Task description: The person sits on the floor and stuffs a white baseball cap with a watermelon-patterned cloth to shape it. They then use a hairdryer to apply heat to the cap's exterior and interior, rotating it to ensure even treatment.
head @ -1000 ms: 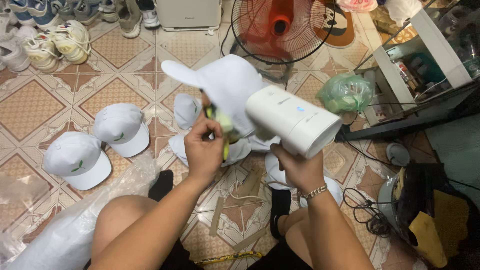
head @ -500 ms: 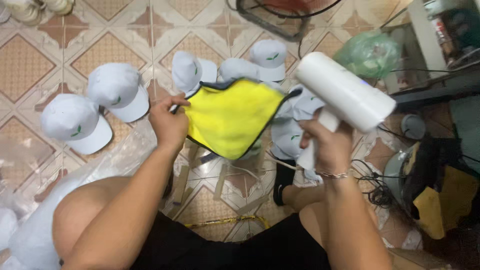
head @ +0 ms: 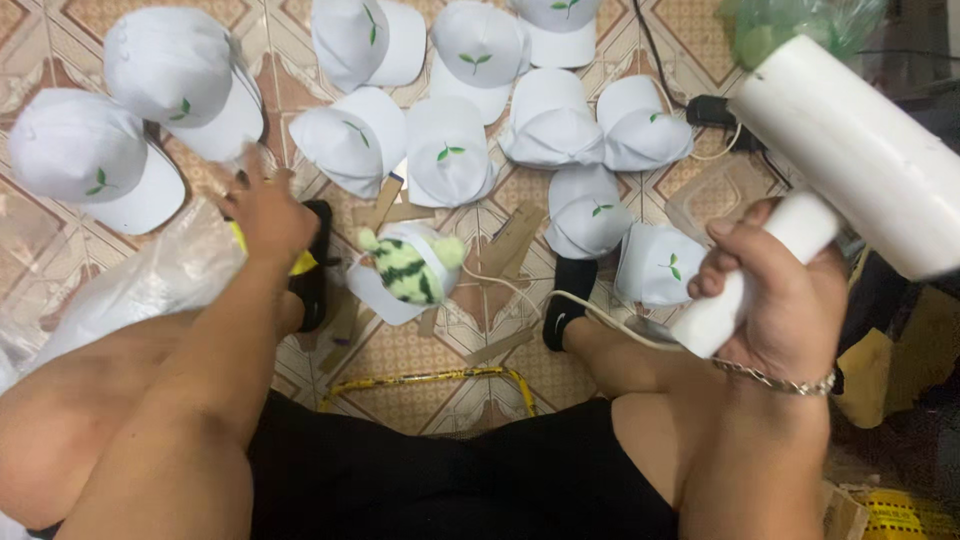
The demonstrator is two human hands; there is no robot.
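My right hand (head: 770, 290) is fisted round the handle of a white hair dryer (head: 850, 150), raised at my right. My left hand (head: 265, 215) reaches down over a yellow cloth (head: 300, 262) on the tiled floor (head: 420, 345), fingers curled; can't tell if it pinches it. Just right of that hand stands a white cap with a green striped plush (head: 408, 268), more white caps (head: 450, 150) beyond.
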